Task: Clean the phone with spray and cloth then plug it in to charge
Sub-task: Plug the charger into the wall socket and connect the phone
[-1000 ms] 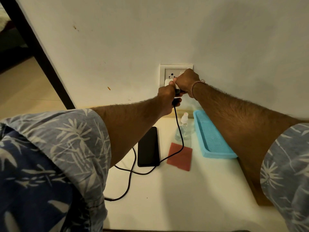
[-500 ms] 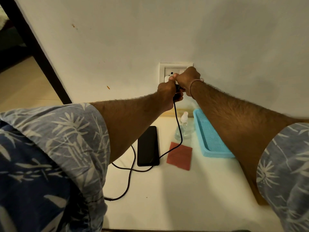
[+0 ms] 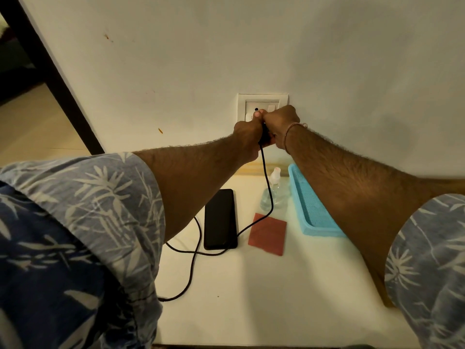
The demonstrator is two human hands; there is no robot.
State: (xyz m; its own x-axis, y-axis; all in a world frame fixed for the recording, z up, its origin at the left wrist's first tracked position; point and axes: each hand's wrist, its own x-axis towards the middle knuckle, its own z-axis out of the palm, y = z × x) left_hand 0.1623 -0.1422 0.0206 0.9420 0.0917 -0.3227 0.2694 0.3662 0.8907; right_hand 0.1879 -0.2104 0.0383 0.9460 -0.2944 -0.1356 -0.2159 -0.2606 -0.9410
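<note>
1. Both hands meet at the socket [image 3: 263, 107], centre frame on the wall.
2. Left hand [image 3: 247, 132] and right hand [image 3: 280, 122] are closed around a white charger [image 3: 249, 117] and the black cable [image 3: 268, 187] end.
3. Cable runs down to the table [image 3: 276, 298].
4. Phone [image 3: 220, 219] lies flat, screen dark, below the hands.
5. Cloth [image 3: 268, 234] sits right of phone; spray [image 3: 274, 190] and blue tray [image 3: 312, 207] behind.

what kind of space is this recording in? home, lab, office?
Most likely a home room. A painted wall carries a household socket plate just above a small white table, a dark door frame opens onto a tiled floor, and the table holds everyday items: phone, spray bottle.
</note>
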